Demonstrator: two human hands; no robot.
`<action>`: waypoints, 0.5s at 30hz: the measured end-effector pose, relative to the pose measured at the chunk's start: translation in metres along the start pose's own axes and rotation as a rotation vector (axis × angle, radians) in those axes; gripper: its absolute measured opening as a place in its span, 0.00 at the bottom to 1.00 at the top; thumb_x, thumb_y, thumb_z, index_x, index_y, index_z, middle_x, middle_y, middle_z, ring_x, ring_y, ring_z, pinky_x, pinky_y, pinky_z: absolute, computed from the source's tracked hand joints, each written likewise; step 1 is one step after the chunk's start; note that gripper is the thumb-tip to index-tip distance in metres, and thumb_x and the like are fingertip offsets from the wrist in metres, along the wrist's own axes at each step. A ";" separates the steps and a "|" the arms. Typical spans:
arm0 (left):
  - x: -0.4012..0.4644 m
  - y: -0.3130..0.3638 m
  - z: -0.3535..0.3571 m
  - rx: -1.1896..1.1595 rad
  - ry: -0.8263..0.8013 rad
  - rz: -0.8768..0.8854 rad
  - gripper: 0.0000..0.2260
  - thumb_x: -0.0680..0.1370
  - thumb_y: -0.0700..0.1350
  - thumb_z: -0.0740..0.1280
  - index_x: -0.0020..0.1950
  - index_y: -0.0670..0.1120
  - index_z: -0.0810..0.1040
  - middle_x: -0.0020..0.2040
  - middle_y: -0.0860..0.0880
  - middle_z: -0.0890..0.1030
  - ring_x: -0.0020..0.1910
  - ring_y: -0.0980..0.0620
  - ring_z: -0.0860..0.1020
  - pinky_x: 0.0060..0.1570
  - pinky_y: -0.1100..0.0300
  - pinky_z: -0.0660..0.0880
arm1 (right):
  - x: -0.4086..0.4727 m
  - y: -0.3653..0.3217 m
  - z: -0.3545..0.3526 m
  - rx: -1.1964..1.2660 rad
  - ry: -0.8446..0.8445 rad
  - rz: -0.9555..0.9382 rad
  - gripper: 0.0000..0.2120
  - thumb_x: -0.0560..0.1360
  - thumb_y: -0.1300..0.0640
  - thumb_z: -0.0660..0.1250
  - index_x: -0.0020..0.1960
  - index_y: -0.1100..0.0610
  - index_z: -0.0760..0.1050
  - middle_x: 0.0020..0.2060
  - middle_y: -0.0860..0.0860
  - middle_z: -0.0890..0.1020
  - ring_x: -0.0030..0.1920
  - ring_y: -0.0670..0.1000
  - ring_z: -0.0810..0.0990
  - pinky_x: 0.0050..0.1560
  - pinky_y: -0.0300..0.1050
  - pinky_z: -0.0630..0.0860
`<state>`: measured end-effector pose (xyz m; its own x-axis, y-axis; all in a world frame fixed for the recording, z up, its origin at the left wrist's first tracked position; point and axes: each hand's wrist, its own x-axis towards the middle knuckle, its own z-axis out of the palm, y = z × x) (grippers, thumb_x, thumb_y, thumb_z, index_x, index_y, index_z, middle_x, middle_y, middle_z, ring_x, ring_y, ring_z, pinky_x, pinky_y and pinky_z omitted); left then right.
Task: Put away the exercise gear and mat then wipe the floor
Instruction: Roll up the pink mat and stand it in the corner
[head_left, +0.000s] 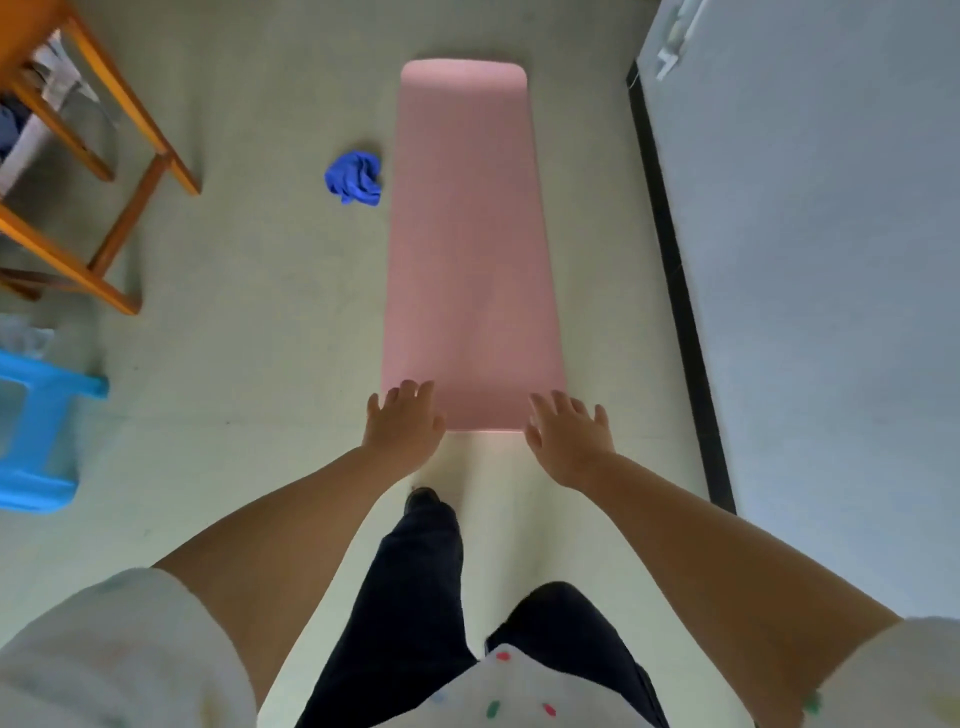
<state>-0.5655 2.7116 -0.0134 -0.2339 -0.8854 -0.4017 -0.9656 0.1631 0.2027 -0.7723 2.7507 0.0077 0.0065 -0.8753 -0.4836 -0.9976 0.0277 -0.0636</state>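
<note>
A pink exercise mat (467, 249) lies flat and unrolled on the pale floor, stretching away from me. My left hand (402, 423) hovers over its near left corner, fingers spread. Over the near right corner is my right hand (566, 434), also with fingers apart. Neither hand holds anything. A crumpled blue cloth (354, 177) lies on the floor just left of the mat, far from both hands.
A wooden chair frame (104, 171) stands at the far left. A blue plastic stool (36, 431) sits at the left edge. A white wall with a black baseboard (675, 291) runs along the right of the mat. My dark-trousered legs (415, 597) are below.
</note>
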 end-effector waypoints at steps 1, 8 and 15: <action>0.016 -0.003 0.000 0.016 -0.008 0.023 0.20 0.81 0.48 0.52 0.72 0.45 0.61 0.68 0.43 0.69 0.65 0.44 0.69 0.69 0.46 0.59 | 0.016 0.002 0.000 0.014 -0.006 0.015 0.22 0.81 0.48 0.49 0.74 0.52 0.56 0.70 0.54 0.64 0.68 0.56 0.66 0.70 0.60 0.59; 0.136 -0.031 0.104 -0.021 -0.201 0.027 0.21 0.81 0.49 0.54 0.74 0.46 0.59 0.71 0.45 0.65 0.70 0.45 0.64 0.71 0.47 0.57 | 0.142 0.027 0.096 0.070 -0.226 0.136 0.24 0.82 0.47 0.47 0.76 0.52 0.51 0.74 0.54 0.59 0.72 0.55 0.62 0.72 0.57 0.58; 0.292 -0.071 0.307 0.025 -0.313 0.082 0.23 0.81 0.49 0.57 0.74 0.45 0.58 0.72 0.44 0.64 0.70 0.43 0.63 0.68 0.45 0.62 | 0.303 0.063 0.286 0.001 -0.277 0.038 0.24 0.82 0.48 0.50 0.76 0.53 0.52 0.75 0.54 0.58 0.74 0.57 0.58 0.73 0.58 0.56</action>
<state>-0.6000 2.5749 -0.4199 -0.3307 -0.6930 -0.6406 -0.9437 0.2424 0.2250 -0.8129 2.6253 -0.3920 -0.0124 -0.7085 -0.7057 -0.9974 0.0588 -0.0415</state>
